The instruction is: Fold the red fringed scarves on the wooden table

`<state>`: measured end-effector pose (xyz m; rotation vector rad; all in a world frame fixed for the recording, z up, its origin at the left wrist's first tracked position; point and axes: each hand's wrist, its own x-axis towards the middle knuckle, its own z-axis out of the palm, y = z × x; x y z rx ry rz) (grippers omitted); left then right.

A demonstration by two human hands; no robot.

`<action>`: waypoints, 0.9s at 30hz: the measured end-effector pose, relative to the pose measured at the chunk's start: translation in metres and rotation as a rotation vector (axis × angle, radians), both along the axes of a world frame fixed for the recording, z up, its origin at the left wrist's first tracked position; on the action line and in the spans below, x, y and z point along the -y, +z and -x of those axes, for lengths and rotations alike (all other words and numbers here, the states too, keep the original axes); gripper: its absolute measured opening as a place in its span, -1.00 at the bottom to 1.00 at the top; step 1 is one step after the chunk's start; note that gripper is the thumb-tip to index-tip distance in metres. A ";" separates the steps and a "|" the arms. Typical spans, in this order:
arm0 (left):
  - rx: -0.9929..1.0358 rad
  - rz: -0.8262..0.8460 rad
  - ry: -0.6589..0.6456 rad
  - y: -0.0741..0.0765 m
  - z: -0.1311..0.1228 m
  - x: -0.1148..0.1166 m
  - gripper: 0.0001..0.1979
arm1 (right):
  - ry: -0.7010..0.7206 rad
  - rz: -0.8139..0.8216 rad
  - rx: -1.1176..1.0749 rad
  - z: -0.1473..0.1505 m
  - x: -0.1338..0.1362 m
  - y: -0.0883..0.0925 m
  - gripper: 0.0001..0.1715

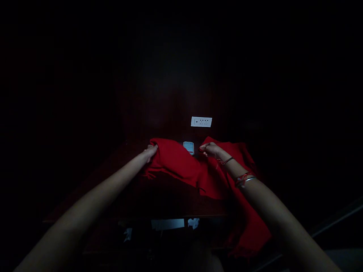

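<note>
A red cloth (181, 166) lies spread over a dark table (159, 200), and its right part hangs over the front edge with a fringe. My left hand (151, 150) is closed on the cloth's far left corner. My right hand (209, 149) pinches the cloth's far edge further right. Thread bands and a metal bangle sit on my right wrist. A small white phone-like object (188, 147) lies on the table between my two hands, just behind the cloth.
A white socket plate (201, 121) is on the dark wall behind the table. Below the table's front edge are pale scraps (193, 223) and a grey panel (167, 224). The room is very dark all around.
</note>
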<state>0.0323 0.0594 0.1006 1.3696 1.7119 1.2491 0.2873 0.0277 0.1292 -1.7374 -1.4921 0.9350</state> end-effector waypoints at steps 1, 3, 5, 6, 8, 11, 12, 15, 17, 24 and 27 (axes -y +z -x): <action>-0.030 0.022 0.024 -0.019 -0.007 0.008 -0.68 | -0.016 0.002 -0.002 0.007 0.001 -0.012 -0.83; -0.135 0.046 0.026 -0.049 -0.015 0.024 -0.49 | 0.009 -0.012 0.032 0.020 0.009 -0.032 -0.66; -0.358 0.052 -0.061 -0.071 -0.015 0.037 -0.33 | 0.102 -0.041 0.154 0.028 0.023 -0.050 -0.39; -0.473 0.044 -0.110 -0.079 -0.012 0.043 -0.29 | 0.151 -0.053 0.221 0.031 0.031 -0.059 -0.29; -0.636 0.032 -0.180 -0.091 -0.003 0.050 -0.24 | 0.209 -0.064 0.299 0.034 0.045 -0.076 -0.34; -0.707 0.049 -0.229 -0.095 0.010 0.050 -0.20 | 0.199 -0.103 0.238 0.039 0.048 -0.088 -0.75; -0.705 0.058 -0.233 -0.092 0.013 0.048 -0.20 | 0.194 -0.124 0.205 0.041 0.043 -0.085 -0.82; -0.650 0.067 -0.148 -0.075 0.013 0.042 -0.23 | 0.180 -0.194 0.064 0.045 0.017 -0.045 -0.83; -0.562 0.032 -0.041 -0.061 0.004 0.041 -0.23 | 0.163 -0.253 -0.231 0.045 -0.004 0.003 -0.85; -0.386 -0.536 0.085 -0.033 -0.041 0.043 -0.51 | -0.068 -0.547 -0.531 0.026 -0.035 0.107 -0.69; -0.534 -0.374 0.044 -0.028 -0.036 0.024 -0.50 | -0.055 -0.605 0.047 0.011 -0.022 0.058 -0.48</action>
